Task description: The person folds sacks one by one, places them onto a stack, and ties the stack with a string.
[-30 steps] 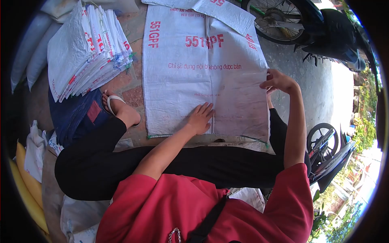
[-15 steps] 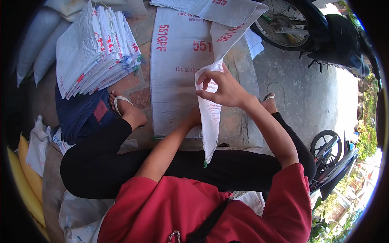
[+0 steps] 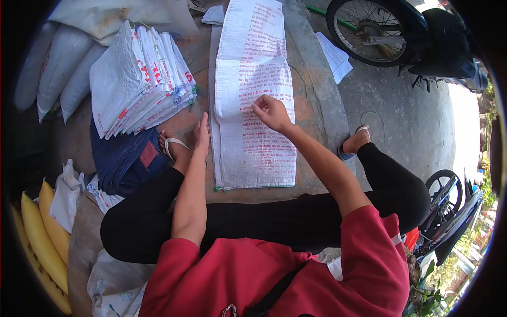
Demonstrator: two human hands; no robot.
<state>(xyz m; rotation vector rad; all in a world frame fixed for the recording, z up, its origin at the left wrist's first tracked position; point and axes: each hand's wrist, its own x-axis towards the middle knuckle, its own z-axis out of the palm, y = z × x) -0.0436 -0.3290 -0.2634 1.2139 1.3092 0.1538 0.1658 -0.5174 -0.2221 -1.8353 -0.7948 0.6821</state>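
Observation:
A white woven sack [image 3: 256,164] with red print lies folded lengthwise in front of me, its green-stitched end nearest my legs. My right hand [image 3: 271,113] is over the middle of the sack, fingers curled in; whether anything is between them is hidden. Beside the sack's left edge, my left hand [image 3: 202,134] is held on its side, fingers stretched out, with nothing in it. To the left, a stack of folded white sacks [image 3: 124,84] rests on dark blue cloth [image 3: 119,158].
A motorbike wheel [image 3: 368,33] stands at the upper right, near a sheet of paper [image 3: 334,57]. Filled pale bags [image 3: 66,68] lie at the upper left, yellow bags [image 3: 45,243] at the lower left. Another bike [image 3: 446,211] is at the right.
The sack's right side has been folded over to the left, so dense red text now faces up. My left hand has moved off the sack to its left edge.

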